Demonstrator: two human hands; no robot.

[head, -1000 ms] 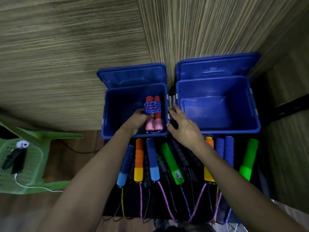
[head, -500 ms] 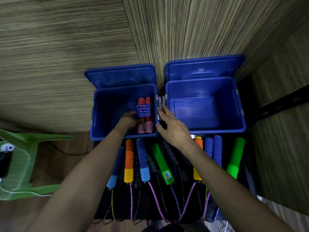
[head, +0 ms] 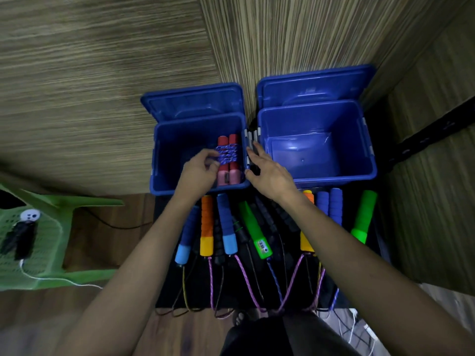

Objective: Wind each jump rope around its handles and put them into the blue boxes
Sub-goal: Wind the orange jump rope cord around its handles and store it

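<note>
Seen from above, a person reaches both arms forward to two open blue boxes standing side by side against a wood-grain wall.

The left hand (head: 199, 173) is inside the left blue box (head: 164, 160). Its grip touches a wound jump rope (head: 228, 160), red handles laid together with blue cord wrapped across their middle. Whether those fingers pinch the cord or only rest on it is hard to tell. The bundle lies just to the right of that grip, against the box's right wall. Its long axis runs straight away from the person, pink handle ends nearest the body.

The right hand (head: 270, 173) is relaxed and spread, holding nothing. It rests over the rims where the two boxes meet, just right of the bundle. The right blue box (head: 365, 150) lies further to its right and looks bare inside.

The next rope probably comes from the row of unwound jump ropes (head: 228, 227) on the dark table, directly beneath both wrists. Their handles also point away from the person, cords trailing back toward the body. Both hands are about equally near them.

The forearms cover several handles. The dark handles blur into the dark table. The cords cross, so pairing handles is uncertain.
</note>
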